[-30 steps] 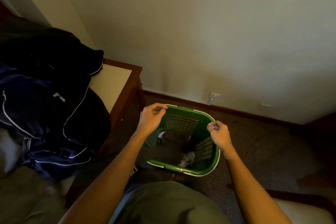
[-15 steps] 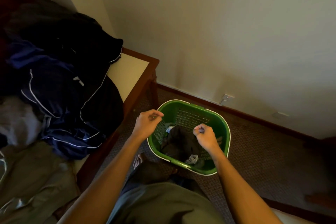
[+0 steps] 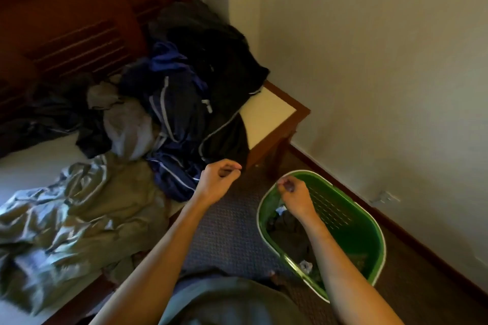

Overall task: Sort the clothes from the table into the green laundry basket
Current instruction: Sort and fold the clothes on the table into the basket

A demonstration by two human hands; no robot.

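Note:
The green laundry basket (image 3: 369,221) stands on the carpet at the right, with dark clothes (image 3: 286,223) lying in its bottom. A pile of clothes covers the table on the left: a navy jacket with white piping (image 3: 179,124), a black garment (image 3: 211,60), a grey one (image 3: 126,124) and an olive one (image 3: 79,214). My left hand (image 3: 220,179) hovers just off the edge of the pile, its fingers curled to the thumb and holding nothing. Above the basket's left rim is my right hand (image 3: 293,196), curled too and empty.
The table's wooden corner (image 3: 295,113) juts toward the wall, and a dark wooden headboard (image 3: 66,21) rises behind the pile. A skirting board (image 3: 396,224) runs behind the basket. Patterned carpet (image 3: 232,224) lies between table and basket.
The view has swung left, showing more of the pile. My left hand has moved off the basket to the pile's edge. My right hand has shifted to the basket's left rim.

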